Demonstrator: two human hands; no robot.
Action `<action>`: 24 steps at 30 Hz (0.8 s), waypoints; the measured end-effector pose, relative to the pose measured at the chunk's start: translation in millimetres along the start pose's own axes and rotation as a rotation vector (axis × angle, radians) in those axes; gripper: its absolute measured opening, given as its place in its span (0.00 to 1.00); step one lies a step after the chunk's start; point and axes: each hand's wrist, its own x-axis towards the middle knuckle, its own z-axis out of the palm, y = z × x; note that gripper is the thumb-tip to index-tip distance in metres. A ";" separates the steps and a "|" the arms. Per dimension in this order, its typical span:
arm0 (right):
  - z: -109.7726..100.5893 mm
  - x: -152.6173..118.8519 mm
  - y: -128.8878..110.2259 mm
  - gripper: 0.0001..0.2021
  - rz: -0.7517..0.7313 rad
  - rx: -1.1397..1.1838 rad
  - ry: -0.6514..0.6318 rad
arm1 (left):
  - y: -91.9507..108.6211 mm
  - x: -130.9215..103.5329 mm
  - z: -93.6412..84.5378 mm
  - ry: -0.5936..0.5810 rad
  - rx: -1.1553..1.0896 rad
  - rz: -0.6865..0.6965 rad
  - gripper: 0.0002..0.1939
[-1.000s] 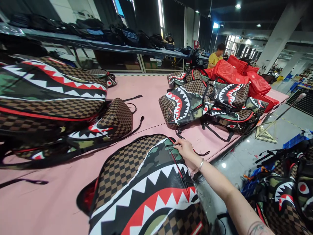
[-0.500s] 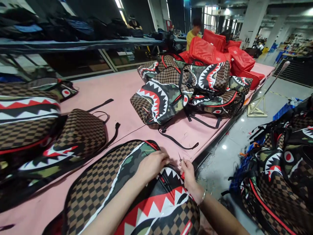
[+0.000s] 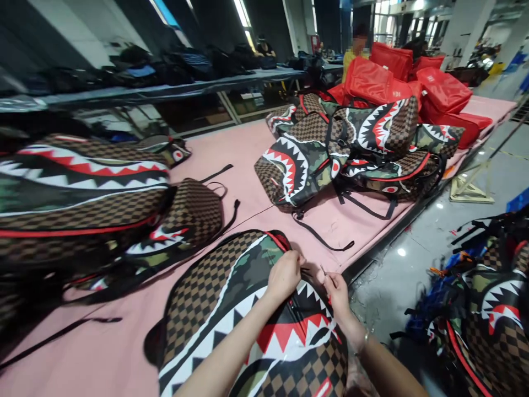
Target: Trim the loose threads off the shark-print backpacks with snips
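Observation:
A backpack [image 3: 231, 286] with brown checks, camouflage and a shark-mouth print lies on the pink table [image 3: 231, 204] in front of me. My left hand [image 3: 287, 273] is closed at the bag's top edge, pinching something dark and thin that is too small to name. Just right of it, my right hand [image 3: 336, 289] has its fingers closed around a small tool with a thin pointed metal tip; a bit of red shows beneath the fingers. The tip points up and left toward my left hand. The two hands are a short gap apart.
More patterned bags lie at the left [image 3: 82, 176] and in a pile [image 3: 297, 160] farther back, with red bags [image 3: 367, 80] behind. Other patterned bags [image 3: 500, 292] stand low at the right beside the table. A person in yellow [image 3: 351, 58] is beyond the red bags.
The view has turned left, so things appear farther right. My left hand is now more upright and closer to my right hand, which still holds the pointed tool.

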 end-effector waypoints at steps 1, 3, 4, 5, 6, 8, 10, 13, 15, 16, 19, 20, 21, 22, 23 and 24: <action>-1.7 0.4 0.8 0.15 -0.006 -0.009 -0.026 | -3.2 -0.6 1.1 0.013 -0.031 -0.026 0.13; -2.7 2.1 1.0 0.13 -0.018 -0.025 -0.079 | -8.3 2.2 2.9 0.022 -0.090 -0.064 0.11; -2.0 3.2 0.2 0.11 -0.027 -0.035 -0.103 | -10.2 5.1 3.4 0.019 -0.117 -0.076 0.10; -0.8 4.3 -1.0 0.10 -0.037 -0.045 -0.125 | -11.7 8.5 3.6 0.012 -0.142 -0.085 0.10; 0.9 5.4 -2.6 0.09 -0.047 -0.054 -0.142 | -12.9 11.9 3.4 0.002 -0.164 -0.090 0.09; 4.7 7.5 -6.2 0.07 -0.067 -0.067 -0.162 | -14.7 17.6 2.6 -0.019 -0.203 -0.094 0.09; 8.4 9.1 -9.6 0.06 -0.088 -0.076 -0.170 | -16.0 20.4 1.4 -0.035 -0.237 -0.092 0.09; 13.3 10.6 -12.9 0.05 -0.112 -0.088 -0.187 | -17.7 19.9 0.4 -0.040 -0.281 -0.085 0.09; 16.5 11.9 -13.5 0.06 -0.118 -0.098 -0.192 | -18.6 19.6 0.3 -0.032 -0.312 -0.083 0.09; 18.2 12.9 -13.4 0.05 -0.119 -0.103 -0.190 | -18.7 20.1 0.2 -0.025 -0.330 -0.082 0.09; 21.3 16.3 -11.6 0.04 -0.113 -0.108 -0.173 | -16.4 22.7 -1.9 0.014 -0.401 -0.092 0.10; 20.9 16.8 -10.6 0.04 -0.107 -0.104 -0.168 | -14.4 21.7 -3.6 0.034 -0.432 -0.097 0.10; 19.4 16.5 -9.7 0.05 -0.098 -0.098 -0.165 | -11.9 18.2 -6.0 0.053 -0.467 -0.100 0.11; 16.5 15.2 -8.8 0.07 -0.085 -0.090 -0.161 | -8.8 11.5 -9.2 0.068 -0.504 -0.096 0.12; 12.1 12.9 -8.1 0.09 -0.069 -0.082 -0.158 | -5.4 1.0 -12.9 0.076 -0.544 -0.084 0.14; 6.2 9.5 -7.6 0.12 -0.052 -0.076 -0.159 | -1.9 -13.3 -17.2 0.075 -0.584 -0.064 0.15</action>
